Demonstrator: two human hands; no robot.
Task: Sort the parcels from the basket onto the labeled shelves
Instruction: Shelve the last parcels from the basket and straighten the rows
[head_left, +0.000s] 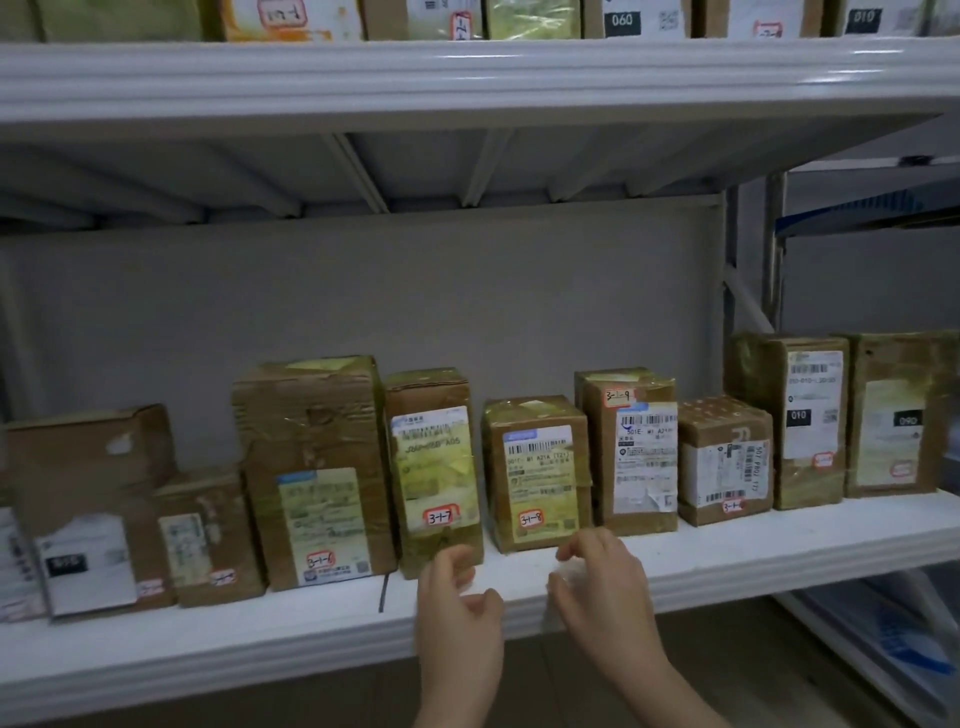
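— Where were the hands?

— Both hung just in front of the near lip of the white shelf (779, 540). The left hand (457, 603) had its fingers loosely curled and held nothing. The right hand (602, 587) was blurred; its fingers were bent, and whether they pinched anything could not be told.

— And the parcels?

— They stood in a row on the shelf, labels facing out. Box 3-1-6 (317, 467) was left of centre, and box 3-1-7 (434, 467) touched its right side. Box 3-1-8 (537, 473) stood just right of that, directly behind the hands, and box 3-1-9 (631, 452) came next. More parcels ran to both ends, and others sat on the upper shelf (467, 78).
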